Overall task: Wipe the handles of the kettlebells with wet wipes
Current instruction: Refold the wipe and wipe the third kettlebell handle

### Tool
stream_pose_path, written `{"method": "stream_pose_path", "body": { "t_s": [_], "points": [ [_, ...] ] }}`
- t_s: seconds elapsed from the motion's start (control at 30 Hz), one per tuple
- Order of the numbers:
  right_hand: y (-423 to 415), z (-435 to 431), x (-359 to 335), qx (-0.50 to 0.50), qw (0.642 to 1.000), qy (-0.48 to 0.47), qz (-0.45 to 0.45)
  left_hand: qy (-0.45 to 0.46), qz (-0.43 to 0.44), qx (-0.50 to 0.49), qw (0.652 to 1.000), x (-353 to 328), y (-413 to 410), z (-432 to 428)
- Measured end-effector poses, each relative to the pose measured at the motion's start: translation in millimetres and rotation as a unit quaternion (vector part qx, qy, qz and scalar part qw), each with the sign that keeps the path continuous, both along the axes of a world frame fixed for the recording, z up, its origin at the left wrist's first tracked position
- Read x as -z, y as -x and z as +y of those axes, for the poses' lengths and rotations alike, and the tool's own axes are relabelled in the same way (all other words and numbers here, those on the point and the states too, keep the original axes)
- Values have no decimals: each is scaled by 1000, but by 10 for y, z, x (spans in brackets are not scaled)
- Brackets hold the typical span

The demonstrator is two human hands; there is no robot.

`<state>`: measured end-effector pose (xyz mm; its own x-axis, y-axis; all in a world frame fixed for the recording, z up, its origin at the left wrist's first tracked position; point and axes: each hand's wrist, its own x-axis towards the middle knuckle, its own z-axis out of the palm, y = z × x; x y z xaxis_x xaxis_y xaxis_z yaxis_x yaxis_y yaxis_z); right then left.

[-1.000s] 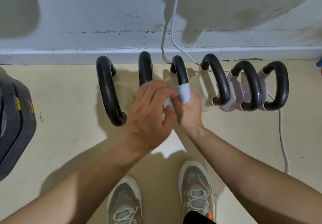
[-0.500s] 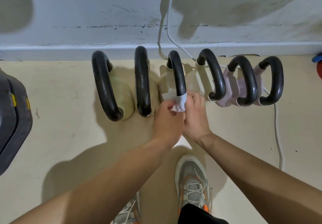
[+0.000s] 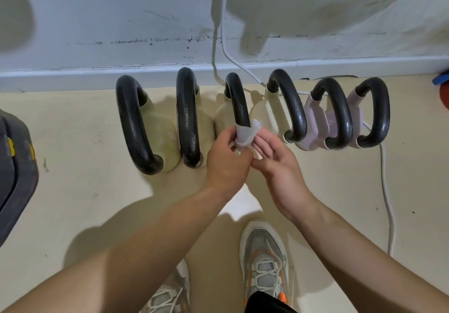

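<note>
Right hand [image 3: 279, 164] opened beside wipe [image 3: 245, 135]; beige floor [image 3: 73, 191].

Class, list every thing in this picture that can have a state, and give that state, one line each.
wet wipe: wrapped round the third handle's near end.
left hand: grips the wipe.
right hand: fingers relaxed, beside the wipe.
third kettlebell: upright, handle partly covered.
other five kettlebells: upright, untouched.
white cable: slack, trailing across the floor.
</note>
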<state>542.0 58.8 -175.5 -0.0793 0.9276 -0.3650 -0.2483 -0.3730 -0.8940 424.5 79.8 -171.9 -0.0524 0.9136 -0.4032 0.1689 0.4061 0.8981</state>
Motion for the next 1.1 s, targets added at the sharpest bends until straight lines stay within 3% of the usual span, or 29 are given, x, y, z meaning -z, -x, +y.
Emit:
{"method": "stream_pose_path", "body": {
  "t_s": [0.07,0.13,0.27,0.37,0.47,0.6,0.77,0.87,0.93,1.0,1.1],
  "points": [
    [-33,106,36,4,1000,25,5,-5,26,15,1000,63,51,13],
    [-46,151,74,-36,993,5,-110,-21,58,26,998,135,100,-43],
    [-35,84,124,-147,932,-51,-327,-25,63,-20,998,127,59,-109],
    [-7,19,131,-181,916,-66,-352,-9,50,-20,998,21,-77,-244],
    [36,-60,55,-162,940,-12,-300,2,21,-1,1000,-12,-148,-400],
    [-8,-143,-50,-69,993,34,-89,19,-37,-24,999,-80,-119,-315],
    [-40,-39,-157,40,995,54,74,42,-113,-54,991,-133,-33,54],
    [-59,70,-113,57,992,59,91,52,-127,-51,989,-68,8,89],
    [-65,93,-33,13,999,46,27,39,-59,-28,997,60,41,-18],
    [-48,81,56,-48,994,11,-95,4,18,8,1000,137,62,-149],
    [-23,88,152,-129,947,-88,-282,-23,61,24,998,135,62,-212]
  ]
}}
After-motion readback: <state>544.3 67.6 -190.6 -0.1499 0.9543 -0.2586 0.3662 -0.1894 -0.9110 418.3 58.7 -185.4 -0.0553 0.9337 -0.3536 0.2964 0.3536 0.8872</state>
